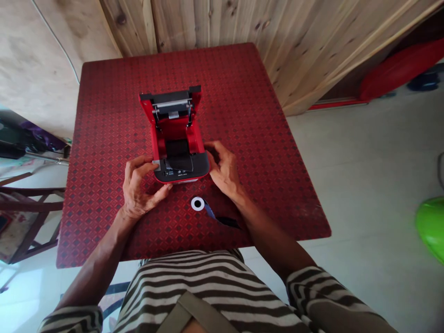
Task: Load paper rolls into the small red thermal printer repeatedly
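Observation:
A small red and black receipt printer [178, 148] stands on the red patterned table [263, 152] with its lid swung open towards the back; its paper bay looks empty. My left hand [138, 189] grips the printer's front left corner, fingers curled on the grey edge. My right hand [224, 169] is curled against the printer's front right side. A small white paper roll [197, 203] lies on the table just in front of the printer, between my wrists, with a dark strip [218, 216] trailing to its right.
The table stands against a wooden plank wall [215, 23]. A wooden chair [27, 217] is at the left. A red object [398, 69] lies on the floor at the far right, a green one [432, 226] at the right edge.

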A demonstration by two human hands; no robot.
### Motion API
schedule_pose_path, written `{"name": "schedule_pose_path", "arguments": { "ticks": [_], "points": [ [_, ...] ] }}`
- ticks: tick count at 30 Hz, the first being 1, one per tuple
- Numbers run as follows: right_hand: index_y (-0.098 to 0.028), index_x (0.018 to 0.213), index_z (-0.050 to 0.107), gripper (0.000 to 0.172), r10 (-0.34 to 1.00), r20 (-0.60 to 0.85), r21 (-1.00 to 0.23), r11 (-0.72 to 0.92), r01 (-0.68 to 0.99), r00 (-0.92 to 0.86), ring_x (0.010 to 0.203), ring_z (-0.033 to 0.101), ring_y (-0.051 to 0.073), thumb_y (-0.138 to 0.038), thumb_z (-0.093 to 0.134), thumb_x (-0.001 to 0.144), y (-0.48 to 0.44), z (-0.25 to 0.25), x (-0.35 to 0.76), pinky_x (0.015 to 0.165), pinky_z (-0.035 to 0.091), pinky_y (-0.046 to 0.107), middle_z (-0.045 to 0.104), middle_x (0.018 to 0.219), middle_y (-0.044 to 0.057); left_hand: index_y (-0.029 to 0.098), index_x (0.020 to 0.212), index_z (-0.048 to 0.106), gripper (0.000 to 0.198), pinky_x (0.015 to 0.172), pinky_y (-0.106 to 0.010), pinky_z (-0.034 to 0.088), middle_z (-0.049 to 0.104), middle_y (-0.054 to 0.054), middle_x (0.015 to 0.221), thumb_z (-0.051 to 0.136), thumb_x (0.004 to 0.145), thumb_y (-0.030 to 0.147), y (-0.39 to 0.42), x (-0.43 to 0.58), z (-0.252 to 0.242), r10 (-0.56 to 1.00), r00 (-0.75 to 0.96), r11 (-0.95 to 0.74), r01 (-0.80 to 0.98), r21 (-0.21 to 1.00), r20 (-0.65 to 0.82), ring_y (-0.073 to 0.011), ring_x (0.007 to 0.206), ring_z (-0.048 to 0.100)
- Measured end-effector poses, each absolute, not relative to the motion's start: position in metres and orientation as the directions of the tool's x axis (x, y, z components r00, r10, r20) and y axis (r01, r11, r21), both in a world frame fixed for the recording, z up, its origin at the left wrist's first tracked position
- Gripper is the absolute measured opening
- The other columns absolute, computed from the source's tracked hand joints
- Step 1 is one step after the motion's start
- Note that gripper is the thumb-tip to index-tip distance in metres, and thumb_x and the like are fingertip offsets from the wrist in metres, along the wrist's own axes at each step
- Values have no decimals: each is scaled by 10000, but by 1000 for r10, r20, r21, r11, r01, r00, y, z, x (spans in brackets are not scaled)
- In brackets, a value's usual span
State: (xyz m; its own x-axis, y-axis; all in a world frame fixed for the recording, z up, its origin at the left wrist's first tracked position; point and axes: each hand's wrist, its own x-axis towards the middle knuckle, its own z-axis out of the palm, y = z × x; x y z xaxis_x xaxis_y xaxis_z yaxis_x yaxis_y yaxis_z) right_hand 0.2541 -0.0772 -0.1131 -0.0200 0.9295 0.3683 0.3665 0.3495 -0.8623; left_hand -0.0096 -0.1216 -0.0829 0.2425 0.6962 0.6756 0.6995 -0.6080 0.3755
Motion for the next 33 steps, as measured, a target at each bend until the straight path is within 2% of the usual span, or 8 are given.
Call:
{"name": "schedule_pose_path", "arguments": {
  "ticks": [3,6,10,13,17,25,29,33],
  "points": [
    [-243,1102,728,168,858,510,-763,425,487,50,914,740,201,-305,573,1084,-78,-85,258,842,601,370,792,1017,53,267,1366,586,547,999,-459,621,670,-100,1283,817,925,493,-122,-9,-85,679,247,-623,691,366,691,-270,1172,698],
    [-249,1097,767,166,797,564,-580,570,582,-219,1002,732,218,-277,604,1093,-71,-48,248,950,598,401,801,1073,62,260,1389,576,558,1020,-453,619,668,-101,1303,815,933,475,-123,-9,-85,670,258,-629,696,346,696,-272,1196,696],
    [-163,1160,787,194,761,233,-318,648,692,-606,1193,710,280,-128,632,1049,-46,-9,213,1081,544,451,804,1206,132,238,1422,561,573,1031,-422,628,665,-106,1309,811,951,448,-126,-9,-87,664,271,-635,696,335,697,-258,1211,701],
    [-78,1195,788,261,774,-74,-151,615,774,-629,1155,749,313,-70,577,1043,-31,7,188,995,562,430,807,1211,207,216,1428,569,567,1038,-403,638,664,-122,1307,811,960,424,-127,-9,-88,658,274,-652,674,348,701,-254,1221,701],
    [-68,1167,812,307,764,-239,-67,603,795,-599,1068,788,325,-42,545,1018,-20,16,178,881,575,404,820,1172,234,207,1438,568,565,1038,-395,647,659,-139,1310,809,963,397,-127,-7,-88,657,279,-663,657,360,701,-251,1212,695],
    [-137,1099,791,182,785,3,-169,611,773,-620,1155,740,328,-157,659,976,-37,26,199,1026,572,468,819,1156,157,202,1438,574,581,1014,-396,653,661,-145,1305,830,944,372,-127,-7,-89,659,276,-669,640,378,700,-259,1194,696],
    [-208,1086,767,170,837,355,-432,543,720,-417,992,751,257,-211,741,918,-59,30,238,955,609,440,815,1087,73,189,1439,573,592,1029,-403,649,659,-153,1310,834,943,378,-127,-7,-90,658,277,-673,634,381,701,-265,1214,692],
    [-256,1061,701,208,919,394,-741,329,586,-17,836,742,196,-314,759,870,-54,-15,291,762,621,355,811,1025,20,184,1432,574,591,1051,-416,643,652,-150,1327,833,937,377,-127,-6,-91,651,267,-671,640,374,711,-273,1251,688]
  ]
}}
